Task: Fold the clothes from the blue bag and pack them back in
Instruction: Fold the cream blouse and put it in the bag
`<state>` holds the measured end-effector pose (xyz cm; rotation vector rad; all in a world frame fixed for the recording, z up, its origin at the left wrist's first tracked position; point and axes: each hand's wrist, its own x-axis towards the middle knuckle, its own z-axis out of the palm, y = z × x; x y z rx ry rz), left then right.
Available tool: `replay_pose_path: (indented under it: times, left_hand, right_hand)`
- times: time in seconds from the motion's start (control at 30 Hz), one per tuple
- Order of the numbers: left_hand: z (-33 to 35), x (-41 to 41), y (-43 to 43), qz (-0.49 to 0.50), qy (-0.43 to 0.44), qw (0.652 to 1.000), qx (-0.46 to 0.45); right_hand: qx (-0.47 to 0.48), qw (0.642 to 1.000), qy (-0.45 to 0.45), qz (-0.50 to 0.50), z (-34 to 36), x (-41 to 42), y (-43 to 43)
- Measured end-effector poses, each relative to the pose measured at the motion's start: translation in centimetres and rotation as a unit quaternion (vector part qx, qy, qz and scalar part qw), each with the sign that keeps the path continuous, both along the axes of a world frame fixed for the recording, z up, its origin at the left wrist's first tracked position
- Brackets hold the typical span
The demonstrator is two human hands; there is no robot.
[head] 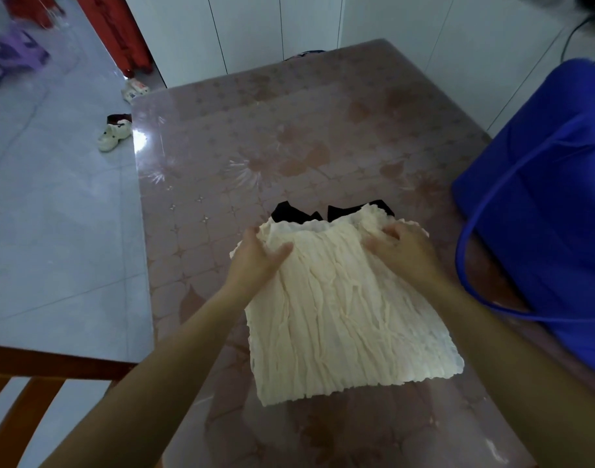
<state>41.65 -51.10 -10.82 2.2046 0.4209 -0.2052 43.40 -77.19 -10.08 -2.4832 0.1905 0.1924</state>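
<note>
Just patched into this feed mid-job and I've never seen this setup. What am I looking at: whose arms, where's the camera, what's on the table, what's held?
No machine here: these are a person's two bare arms, filmed by one wide-angle camera worn on the head, looking down. The left hand and right hand each grip a far corner of a crinkled cream garment with black trim, lying on the patterned table. The blue bag stands on the table at the right. Shoes lie on the floor.
</note>
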Motion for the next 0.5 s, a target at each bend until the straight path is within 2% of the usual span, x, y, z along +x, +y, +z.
replay_pose_path:
  times: [0.07, 0.1, 0.2, 0.23, 0.37, 0.4, 0.5]
  left_hand:
    - [-0.1, -0.6, -0.6, -0.02, -0.021, 0.999, 0.026]
    - [0.0, -0.6, -0.7, -0.005, -0.04, 0.999, 0.015]
    - [0.6, -0.1, -0.3, 0.085, -0.081, 0.99, -0.074]
    - [0.6, 0.0, 0.0, 0.086, -0.086, 0.99, -0.071]
    - [-0.8, -0.7, 1.1, 0.062, -0.078, 0.993, 0.068]
    - [-0.9, -1.3, 1.1, 0.079, -0.08, 0.991, 0.069]
    - [-1.5, -3.7, 0.9, 0.129, -0.052, 0.99, -0.012]
  right_hand:
    - [-0.02, 0.999, 0.028, 0.032, -0.6, -0.7, 0.3]
    - [-0.014, 0.999, 0.012, 0.028, -0.9, -0.5, 0.4]
    - [0.081, 0.993, -0.049, -0.074, 0.0, 1.1, 0.4]
    - [0.102, 0.99, -0.056, -0.083, 0.4, 1.5, 0.2]
    - [0.009, 0.999, 0.002, -0.04, -0.3, 1.3, -0.8]
    - [-0.006, 0.998, 0.004, -0.058, -0.5, 0.7, -1.0]
    - [0.061, 0.993, -0.032, -0.101, -0.8, -1.7, -1.1]
